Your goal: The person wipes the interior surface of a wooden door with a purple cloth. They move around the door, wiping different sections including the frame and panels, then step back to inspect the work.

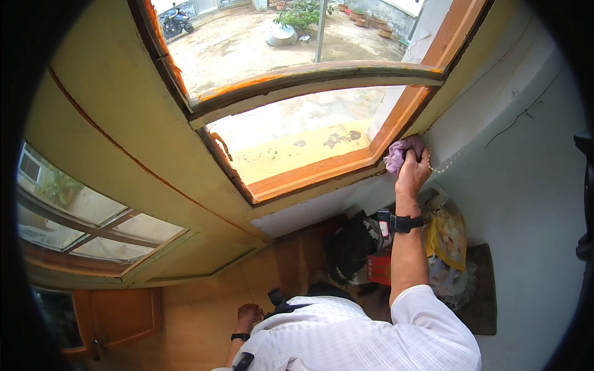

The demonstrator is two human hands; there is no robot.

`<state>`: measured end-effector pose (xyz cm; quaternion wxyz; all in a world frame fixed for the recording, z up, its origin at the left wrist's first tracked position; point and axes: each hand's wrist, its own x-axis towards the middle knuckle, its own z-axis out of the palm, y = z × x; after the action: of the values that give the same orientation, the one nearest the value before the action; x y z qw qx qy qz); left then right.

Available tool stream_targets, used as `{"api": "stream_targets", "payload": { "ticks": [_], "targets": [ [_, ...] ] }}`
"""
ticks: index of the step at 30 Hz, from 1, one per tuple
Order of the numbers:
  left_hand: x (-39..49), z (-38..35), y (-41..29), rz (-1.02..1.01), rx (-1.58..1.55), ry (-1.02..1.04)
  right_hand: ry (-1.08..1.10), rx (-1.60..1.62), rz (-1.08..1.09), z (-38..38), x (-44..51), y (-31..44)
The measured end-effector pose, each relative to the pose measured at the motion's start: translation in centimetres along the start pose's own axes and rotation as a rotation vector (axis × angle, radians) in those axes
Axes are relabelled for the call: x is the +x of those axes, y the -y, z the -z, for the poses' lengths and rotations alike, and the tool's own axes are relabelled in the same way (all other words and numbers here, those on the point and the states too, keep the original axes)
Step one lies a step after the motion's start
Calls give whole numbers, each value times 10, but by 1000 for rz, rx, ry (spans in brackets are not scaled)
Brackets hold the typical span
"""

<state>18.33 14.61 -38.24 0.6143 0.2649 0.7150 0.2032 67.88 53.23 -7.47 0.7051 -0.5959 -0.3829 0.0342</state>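
A crumpled purple cloth (398, 156) is gripped in my right hand (414, 171), which presses it against the lower right corner of the window frame (320, 173). A beaded cord (441, 169) hangs down the wall just beside that hand. My left hand (250, 313) hangs low by my side, with curled fingers; whether it holds anything is too small to tell. Glass panes and a wooden crossbar (315, 74) make up the window, and orange paint shows along its edges.
Black bags (348, 246), a red box (379, 268) and a yellow plastic bag (446, 234) lie below the window by the wall (515, 185). A door with glass panes (100, 232) stands to the left, near an orange wooden cabinet (123, 317).
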Motion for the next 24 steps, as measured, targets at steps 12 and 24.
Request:
{"api": "stream_targets", "payload": {
  "ticks": [12,24],
  "targets": [
    [14,-6,10,168,-320,-13,82,127,-365,1,-36,-25],
    [22,-3,46,-180,131,65,92,-96,-32,-2,-28,-1]
  ]
}}
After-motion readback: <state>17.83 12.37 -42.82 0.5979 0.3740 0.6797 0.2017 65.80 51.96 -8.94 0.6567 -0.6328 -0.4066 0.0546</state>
